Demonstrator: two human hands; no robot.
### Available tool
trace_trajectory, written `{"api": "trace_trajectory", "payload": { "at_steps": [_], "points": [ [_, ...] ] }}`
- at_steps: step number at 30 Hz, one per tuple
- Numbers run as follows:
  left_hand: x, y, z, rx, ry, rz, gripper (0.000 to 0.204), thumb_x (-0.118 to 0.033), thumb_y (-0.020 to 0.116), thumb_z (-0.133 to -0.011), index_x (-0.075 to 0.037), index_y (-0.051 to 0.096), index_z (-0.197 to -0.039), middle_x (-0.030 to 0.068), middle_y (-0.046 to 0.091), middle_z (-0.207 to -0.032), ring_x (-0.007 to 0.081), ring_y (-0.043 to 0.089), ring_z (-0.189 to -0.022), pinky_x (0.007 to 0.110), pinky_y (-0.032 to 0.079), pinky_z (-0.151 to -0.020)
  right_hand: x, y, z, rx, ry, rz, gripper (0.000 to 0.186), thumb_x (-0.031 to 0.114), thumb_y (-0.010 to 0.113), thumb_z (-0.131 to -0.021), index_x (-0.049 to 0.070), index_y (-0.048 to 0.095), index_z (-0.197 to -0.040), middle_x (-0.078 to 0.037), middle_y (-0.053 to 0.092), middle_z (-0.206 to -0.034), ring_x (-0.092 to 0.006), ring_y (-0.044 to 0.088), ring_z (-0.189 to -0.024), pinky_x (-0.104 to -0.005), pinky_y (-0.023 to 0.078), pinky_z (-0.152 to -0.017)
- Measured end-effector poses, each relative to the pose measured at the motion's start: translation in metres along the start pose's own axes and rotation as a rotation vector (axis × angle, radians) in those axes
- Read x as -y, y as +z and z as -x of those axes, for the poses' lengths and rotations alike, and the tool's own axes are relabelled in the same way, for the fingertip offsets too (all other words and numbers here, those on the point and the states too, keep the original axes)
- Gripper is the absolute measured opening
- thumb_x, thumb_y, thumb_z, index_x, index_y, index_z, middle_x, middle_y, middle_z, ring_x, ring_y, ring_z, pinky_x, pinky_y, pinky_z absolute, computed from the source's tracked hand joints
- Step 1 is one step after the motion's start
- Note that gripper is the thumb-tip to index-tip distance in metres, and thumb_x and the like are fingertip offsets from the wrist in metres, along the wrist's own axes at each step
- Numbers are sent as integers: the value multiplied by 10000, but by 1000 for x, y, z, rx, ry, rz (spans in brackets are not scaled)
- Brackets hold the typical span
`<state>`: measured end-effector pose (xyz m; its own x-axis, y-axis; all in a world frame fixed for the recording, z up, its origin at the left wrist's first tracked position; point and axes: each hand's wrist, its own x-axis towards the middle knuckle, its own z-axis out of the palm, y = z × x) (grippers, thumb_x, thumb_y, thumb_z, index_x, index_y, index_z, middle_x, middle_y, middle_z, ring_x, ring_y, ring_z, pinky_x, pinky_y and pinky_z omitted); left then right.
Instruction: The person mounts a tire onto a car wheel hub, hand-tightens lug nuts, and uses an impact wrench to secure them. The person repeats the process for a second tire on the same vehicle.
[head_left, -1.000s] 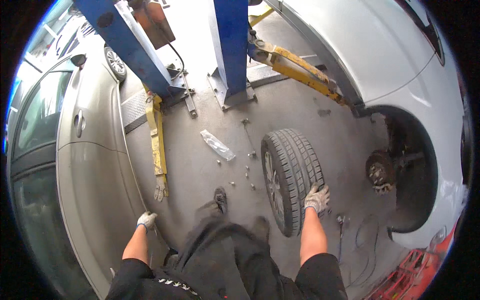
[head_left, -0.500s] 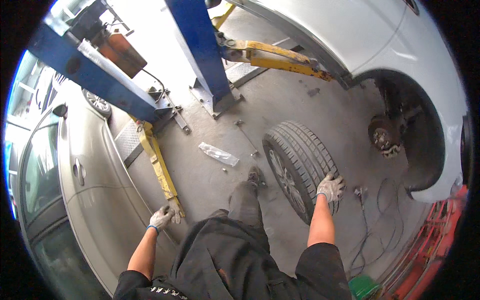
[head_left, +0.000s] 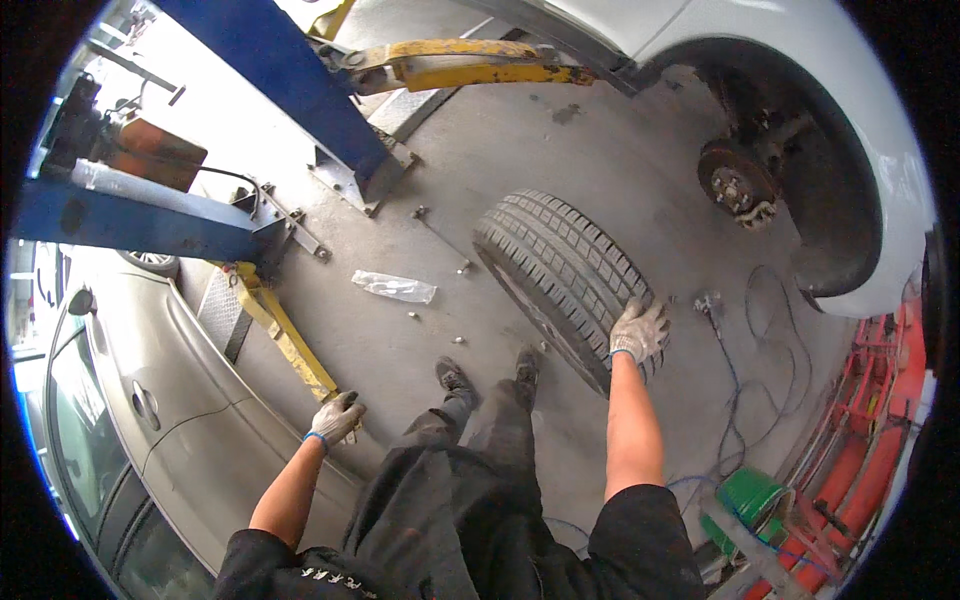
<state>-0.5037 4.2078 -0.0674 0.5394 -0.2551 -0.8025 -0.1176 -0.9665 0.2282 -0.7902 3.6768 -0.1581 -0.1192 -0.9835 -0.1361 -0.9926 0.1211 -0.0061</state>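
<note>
A car wheel with a treaded black tyre (head_left: 570, 262) stands tilted on the grey floor, its rim side turned to the left. My right hand (head_left: 640, 331), in a pale work glove, rests on the near end of the tread with the fingers spread. Over on the left, my gloved left hand (head_left: 338, 416) hovers by the end of a yellow lift arm (head_left: 285, 325). Its fingers are loosely bent and I see nothing in them; whether it touches the arm is unclear.
A white car (head_left: 850, 130) at right shows a bare brake disc (head_left: 737, 178) in its wheel arch. Blue lift posts (head_left: 285, 85) stand ahead. A beige car (head_left: 190, 400) is at left. Plastic wrapping (head_left: 393, 287), an air hose (head_left: 735, 400) and a green bucket (head_left: 748, 505) lie around.
The view has swung and the surroundings sit further left and higher. The wheel has turned and tips more, hiding most of its rim. My right hand stays on the tread; both my shoes now show.
</note>
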Motion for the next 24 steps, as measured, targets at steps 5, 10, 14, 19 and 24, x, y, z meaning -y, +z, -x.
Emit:
{"api": "trace_trajectory", "payload": {
  "at_steps": [5,10,14,19,24],
  "points": [
    [-126,-11,-38,136,128,-98,711,-499,589,-913,-56,543,-1467,197,668,-1357,339,650,-1243,411,484,-1068,-6,9,-12,-58,-81,-79,703,527,513,-1019,183,331,-1605,-138,358,-1644,-435,401,-1438,-573,389,-1135],
    [-236,-5,-108,84,338,-144,756,-499,613,-911,-66,475,-1516,220,628,-1403,368,635,-1256,439,481,-1072,-24,32,-33,-80,-163,-208,707,504,520,-1004,174,343,-1603,-172,395,-1617,-470,375,-1434,-576,335,-1174],
    [-337,4,-174,-17,452,-166,893,-578,611,-920,-75,314,-1595,299,393,-1576,489,487,-1372,500,438,-1117,-34,51,-53,-43,-215,-237,687,463,539,-979,150,392,-1573,-189,433,-1584,-475,378,-1429,-572,307,-1188],
    [-388,68,-240,-67,550,-77,1005,-622,529,-960,49,157,-1609,354,204,-1639,526,193,-1520,510,210,-1255,-34,55,-94,-38,-361,-378,655,453,560,-971,130,449,-1530,-198,460,-1556,-471,381,-1427,-596,304,-1179],
    [-379,119,-199,-150,472,-168,1046,-641,474,-977,96,78,-1606,397,137,-1637,530,106,-1544,520,112,-1277,-55,36,-137,67,-492,-415,664,479,592,-966,145,457,-1524,-196,441,-1569,-471,366,-1439,-586,299,-1191]
  ]
}}
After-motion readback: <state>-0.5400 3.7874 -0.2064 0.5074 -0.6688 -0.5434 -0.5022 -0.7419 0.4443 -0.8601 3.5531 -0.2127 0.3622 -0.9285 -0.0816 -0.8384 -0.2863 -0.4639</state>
